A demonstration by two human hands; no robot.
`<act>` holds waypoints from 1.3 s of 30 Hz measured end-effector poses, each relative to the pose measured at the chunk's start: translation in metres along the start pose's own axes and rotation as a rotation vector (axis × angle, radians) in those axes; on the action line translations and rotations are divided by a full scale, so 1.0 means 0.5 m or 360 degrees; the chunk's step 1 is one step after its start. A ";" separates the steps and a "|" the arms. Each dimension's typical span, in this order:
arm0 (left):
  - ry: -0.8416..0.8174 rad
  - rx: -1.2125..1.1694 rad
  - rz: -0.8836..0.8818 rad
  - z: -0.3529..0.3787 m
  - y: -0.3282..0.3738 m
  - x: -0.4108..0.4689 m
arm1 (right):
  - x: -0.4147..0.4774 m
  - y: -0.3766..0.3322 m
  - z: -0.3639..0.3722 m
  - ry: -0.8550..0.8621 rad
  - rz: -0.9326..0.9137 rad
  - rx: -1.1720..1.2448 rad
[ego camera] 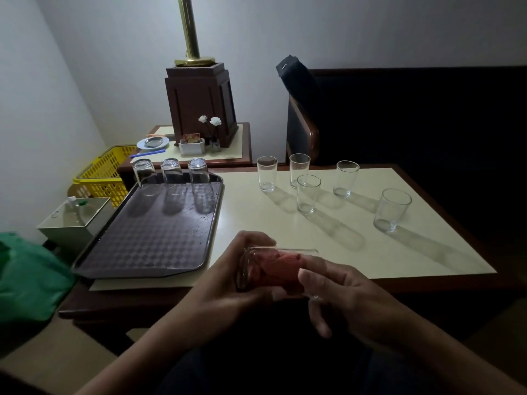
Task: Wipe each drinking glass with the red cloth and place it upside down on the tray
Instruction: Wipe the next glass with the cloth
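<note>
A drinking glass (251, 269) lies on its side in front of me, gripped at its base by my left hand (228, 283). The red cloth (281, 266) is stuffed inside it, and my right hand (342, 297) pinches the cloth at the glass's mouth. Three glasses (171, 175) stand upside down along the far edge of the dark patterned tray (148, 240) on the left. Several upright glasses (308, 195) stand on the cream table (399, 252) to the right.
Behind the tray is a side table with a wooden lamp base (201, 104), a small dish (152, 142) and a card holder (192, 145). A yellow basket (102, 175), a metal box (74, 218) and green cloth (28, 277) lie left. A dark chair (302, 129) stands behind.
</note>
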State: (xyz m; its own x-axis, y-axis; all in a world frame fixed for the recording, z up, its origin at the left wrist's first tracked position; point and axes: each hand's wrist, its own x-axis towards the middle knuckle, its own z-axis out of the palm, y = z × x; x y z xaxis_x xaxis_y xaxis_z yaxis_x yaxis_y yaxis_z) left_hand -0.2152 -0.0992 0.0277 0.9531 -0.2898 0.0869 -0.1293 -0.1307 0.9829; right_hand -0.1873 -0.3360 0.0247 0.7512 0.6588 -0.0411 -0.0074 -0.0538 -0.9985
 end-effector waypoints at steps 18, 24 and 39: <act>0.0077 -0.0576 -0.0536 0.011 -0.015 -0.006 | -0.020 -0.004 0.020 0.0127 -0.0195 -0.0429; 0.0048 0.0156 0.0076 0.010 -0.014 -0.029 | -0.024 -0.004 0.009 0.0113 0.0018 -0.0154; 0.0119 -0.0261 -0.0221 0.030 -0.001 -0.023 | -0.031 -0.006 0.021 0.0181 -0.0067 -0.0205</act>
State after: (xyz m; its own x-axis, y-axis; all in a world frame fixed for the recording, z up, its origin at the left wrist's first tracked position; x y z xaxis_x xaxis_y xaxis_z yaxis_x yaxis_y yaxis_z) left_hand -0.2300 -0.1101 0.0239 0.9771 -0.2080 -0.0456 0.0452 -0.0068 0.9990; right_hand -0.2061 -0.3382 0.0281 0.8191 0.5735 0.0125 0.1048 -0.1282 -0.9862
